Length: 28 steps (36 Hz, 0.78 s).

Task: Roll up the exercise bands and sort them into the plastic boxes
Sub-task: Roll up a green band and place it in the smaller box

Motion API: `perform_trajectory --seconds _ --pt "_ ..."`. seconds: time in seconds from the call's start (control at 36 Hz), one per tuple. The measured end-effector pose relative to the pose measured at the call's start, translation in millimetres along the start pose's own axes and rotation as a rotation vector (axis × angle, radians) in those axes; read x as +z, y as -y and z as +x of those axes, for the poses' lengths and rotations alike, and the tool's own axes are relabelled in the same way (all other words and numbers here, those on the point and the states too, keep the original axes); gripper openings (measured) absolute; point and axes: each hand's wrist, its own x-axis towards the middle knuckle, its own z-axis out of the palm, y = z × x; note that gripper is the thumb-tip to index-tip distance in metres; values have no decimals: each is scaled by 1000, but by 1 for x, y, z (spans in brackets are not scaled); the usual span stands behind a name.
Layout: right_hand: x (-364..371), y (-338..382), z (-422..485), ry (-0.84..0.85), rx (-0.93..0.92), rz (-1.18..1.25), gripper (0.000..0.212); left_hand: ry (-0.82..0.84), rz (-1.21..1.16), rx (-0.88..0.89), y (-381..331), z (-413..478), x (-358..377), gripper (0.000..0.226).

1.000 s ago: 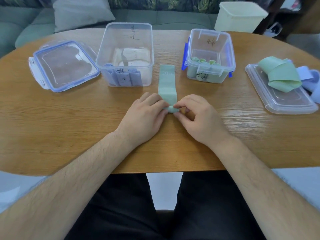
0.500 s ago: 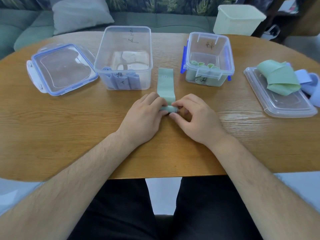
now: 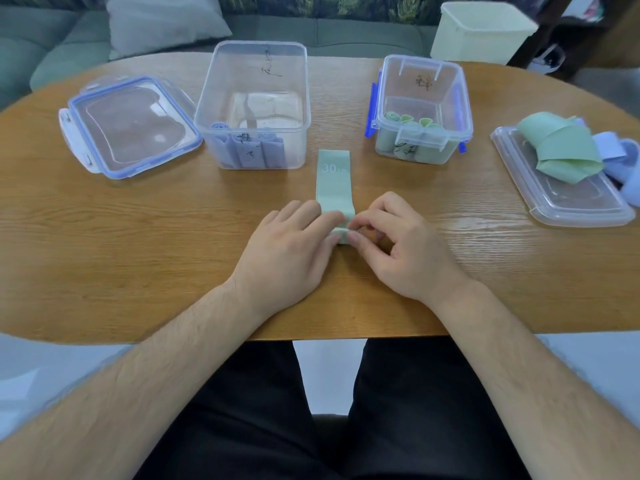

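A pale green exercise band [image 3: 333, 181] marked "30" lies flat on the wooden table [image 3: 138, 244], its near end rolled into a small coil. My left hand [image 3: 287, 247] and my right hand [image 3: 398, 244] pinch that coil from either side with curled fingers. Behind on the left stands a tall clear box [image 3: 252, 105] holding rolled lilac bands. Behind on the right, a smaller clear box with blue clips [image 3: 420, 109] holds several rolled green bands.
A blue-rimmed lid [image 3: 128, 126] lies at the left. At the right, a clear lid [image 3: 561, 199] carries loose green bands [image 3: 561, 147] beside lilac bands [image 3: 620, 154]. A cream bin [image 3: 481, 29] and a sofa stand beyond the table.
The coil has grown a little and the flat part of the green band has shortened as both hands rolled it away from me.
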Motion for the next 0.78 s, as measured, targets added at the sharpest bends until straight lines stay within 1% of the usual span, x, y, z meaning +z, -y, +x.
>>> perform_trajectory --seconds 0.11,0.22,0.39,0.56,0.69,0.78 --pt "3 -4 4 -21 5 14 17 8 38 -12 2 1 0 25" --pt "3 -6 7 -46 30 39 17 -19 29 -44 4 3 5 25" --pt "1 -7 8 -8 1 34 14 -23 40 -50 11 10 12 31" --pt "4 -12 12 -18 25 -2 12 1 101 -18 11 12 6 24" --pt "6 -15 19 -17 55 -38 18 -13 71 -66 19 14 11 27" --pt "6 -15 21 -23 52 -38 18 -12 46 -98 22 18 12 30"
